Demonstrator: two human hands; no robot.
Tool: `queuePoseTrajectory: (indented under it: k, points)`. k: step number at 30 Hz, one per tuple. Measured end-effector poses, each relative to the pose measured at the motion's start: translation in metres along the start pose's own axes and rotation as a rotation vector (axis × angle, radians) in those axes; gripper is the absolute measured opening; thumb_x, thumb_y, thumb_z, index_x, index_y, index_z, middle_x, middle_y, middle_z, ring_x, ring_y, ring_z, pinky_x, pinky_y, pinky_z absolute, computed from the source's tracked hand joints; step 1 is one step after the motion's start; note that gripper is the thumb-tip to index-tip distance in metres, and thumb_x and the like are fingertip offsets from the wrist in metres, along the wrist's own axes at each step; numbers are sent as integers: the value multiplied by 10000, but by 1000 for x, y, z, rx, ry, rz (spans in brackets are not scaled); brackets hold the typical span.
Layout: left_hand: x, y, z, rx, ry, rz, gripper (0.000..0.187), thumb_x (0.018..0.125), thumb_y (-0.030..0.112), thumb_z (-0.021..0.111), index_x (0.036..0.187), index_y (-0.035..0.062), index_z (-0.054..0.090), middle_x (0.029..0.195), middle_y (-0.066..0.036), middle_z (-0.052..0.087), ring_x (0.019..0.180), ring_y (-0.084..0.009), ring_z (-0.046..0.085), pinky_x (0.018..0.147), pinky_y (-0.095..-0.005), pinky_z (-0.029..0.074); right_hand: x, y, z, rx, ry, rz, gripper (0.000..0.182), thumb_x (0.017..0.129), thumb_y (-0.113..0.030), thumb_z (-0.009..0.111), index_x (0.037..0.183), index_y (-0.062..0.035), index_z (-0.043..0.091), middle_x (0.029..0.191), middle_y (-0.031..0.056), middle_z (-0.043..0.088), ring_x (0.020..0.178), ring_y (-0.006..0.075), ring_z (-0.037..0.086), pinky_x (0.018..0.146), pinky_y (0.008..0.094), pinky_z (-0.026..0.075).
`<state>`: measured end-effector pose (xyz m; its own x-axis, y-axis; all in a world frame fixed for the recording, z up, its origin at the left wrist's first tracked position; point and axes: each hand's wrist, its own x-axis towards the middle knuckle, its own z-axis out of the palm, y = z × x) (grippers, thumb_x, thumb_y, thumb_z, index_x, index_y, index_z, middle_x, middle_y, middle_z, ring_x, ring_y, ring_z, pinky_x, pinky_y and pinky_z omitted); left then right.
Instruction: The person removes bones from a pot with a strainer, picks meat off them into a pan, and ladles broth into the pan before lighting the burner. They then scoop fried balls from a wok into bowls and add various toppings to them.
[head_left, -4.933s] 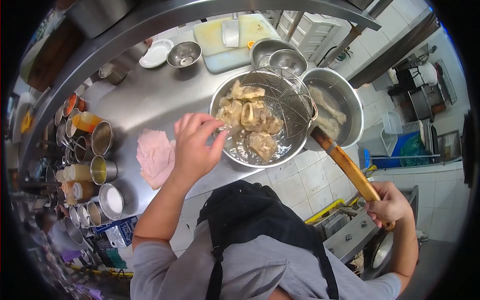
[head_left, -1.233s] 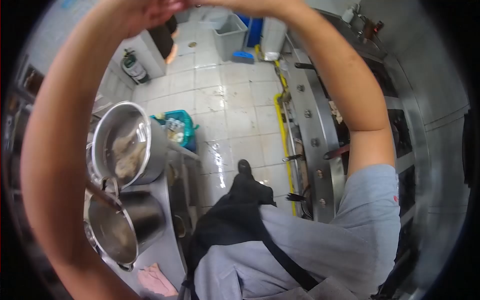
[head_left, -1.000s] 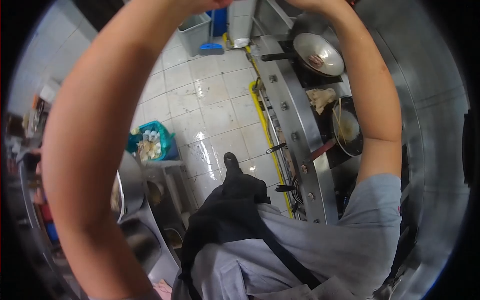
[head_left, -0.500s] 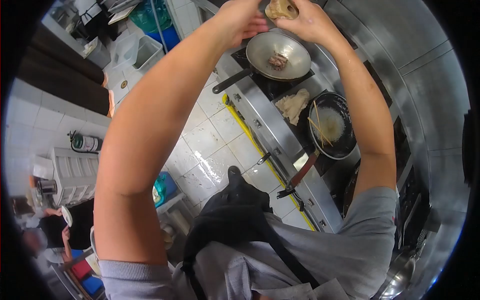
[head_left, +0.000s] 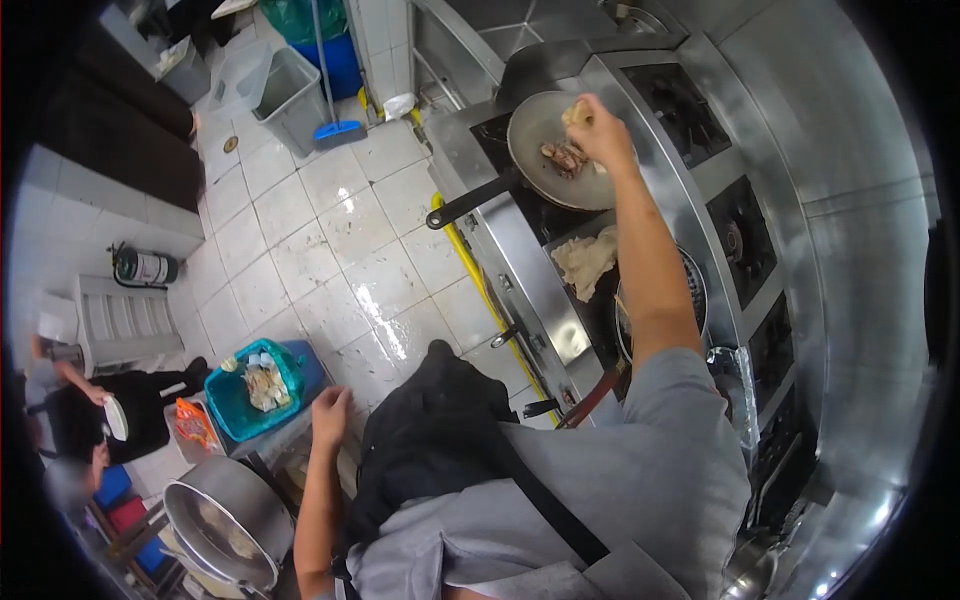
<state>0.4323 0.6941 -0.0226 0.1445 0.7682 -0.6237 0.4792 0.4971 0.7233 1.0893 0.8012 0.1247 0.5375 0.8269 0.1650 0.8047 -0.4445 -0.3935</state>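
Note:
My right hand (head_left: pixel 604 138) is closed around a small yellowish-tan piece (head_left: pixel 577 114) and holds it over the pale frying pan (head_left: pixel 540 115). The kind of piece I cannot make out, as my fingers cover much of it. Brown chunks of food (head_left: pixel 563 158) lie in the pan just below. My left hand (head_left: pixel 330 412) hangs low at my left side, fingers curled, with nothing visible in it. It is near the teal bin (head_left: pixel 240 420).
A crumpled cloth (head_left: pixel 587 262) lies on the stove beside a second pan (head_left: pixel 697 285), partly hidden by my right arm. A large metal pot (head_left: pixel 215 475) stands at lower left. Another person (head_left: pixel 110 405) holds a white object. A blue broom (head_left: pixel 341 130) stands beyond.
My left hand has dropped from near the pan to my side. My right hand has lowered the tan piece over the pan. The view has shifted, showing more floor and burners.

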Motion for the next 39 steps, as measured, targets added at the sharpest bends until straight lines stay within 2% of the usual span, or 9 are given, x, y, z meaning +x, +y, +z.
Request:
queuePoseTrajectory:
  k: [6, 14, 18, 23, 28, 34, 36, 37, 39]
  points:
    - [-53, -126, -47, -145, 226, -236, 237, 946, 188, 658, 979, -47, 667, 801, -62, 674, 673, -118, 610, 605, -257, 479, 13, 4, -28, 54, 84, 75, 579, 750, -311, 744, 1290, -230, 550, 1134, 164, 700, 1063, 385, 658, 879, 432, 518]
    - [-81, -153, -44, -450, 277, -416, 170, 962, 173, 642, 973, 3, 640, 764, -42, 650, 595, -106, 587, 530, -239, 437, 11, 24, 6, 493, 105, 138, 557, 770, -268, 766, 1264, -138, 546, 1152, 153, 665, 1038, 315, 658, 844, 405, 530]
    - [-70, -107, -38, -250, 300, -151, 158, 954, 157, 652, 972, 0, 655, 786, -21, 649, 684, -87, 584, 615, -237, 456, -32, -52, 22, 1718, -524, 263, 615, 838, -317, 735, 1384, -244, 463, 1149, 122, 607, 941, 265, 631, 725, 400, 539]
    - [-70, 46, -32, -119, 415, 344, 219, 911, 82, 698, 1101, -14, 648, 945, -36, 673, 867, -112, 621, 809, -273, 506, -117, -212, 62, 2260, -1452, -57, 695, 775, -333, 752, 1396, -218, 462, 1089, 224, 593, 876, 357, 641, 698, 465, 543]
    - [-141, 185, -37, 202, 651, 838, 387, 800, -10, 745, 1177, 4, 656, 980, -116, 680, 873, -205, 644, 804, -294, 499, -181, -324, 86, 2166, -1903, -257, 752, 755, -274, 752, 1419, -177, 413, 1074, 226, 603, 898, 347, 644, 693, 446, 549]
    - [-184, 205, -34, 390, 764, 1014, 363, 758, -11, 792, 1104, -5, 683, 869, -115, 641, 755, -195, 627, 657, -281, 500, -215, -376, 95, 1943, -2202, -374, 852, 697, -151, 778, 1441, -132, 365, 1160, 223, 605, 1034, 342, 641, 847, 443, 549]
    - [-188, 200, -28, 213, 793, 939, 340, 752, -2, 803, 1072, -5, 689, 827, -103, 630, 710, -183, 599, 644, -283, 493, -223, -386, 87, 1785, -2061, -461, 902, 654, -128, 846, 1421, -111, 373, 1179, 226, 583, 1078, 360, 615, 843, 459, 554]
    - [-189, 196, -26, 138, 819, 901, 301, 771, 19, 803, 1049, -12, 689, 803, -85, 622, 686, -161, 575, 634, -275, 483, -225, -390, 87, 1723, -1937, -569, 890, 648, -33, 839, 1421, -81, 401, 1244, 172, 584, 1153, 301, 606, 963, 411, 518]
    - [-192, 190, -24, 65, 821, 821, 278, 789, 31, 796, 1041, -16, 689, 800, -79, 618, 686, -149, 568, 633, -266, 474, -230, -401, 61, 1489, -1764, -794, 827, 685, -25, 821, 1415, -101, 440, 1218, 116, 608, 1121, 238, 615, 956, 372, 509]
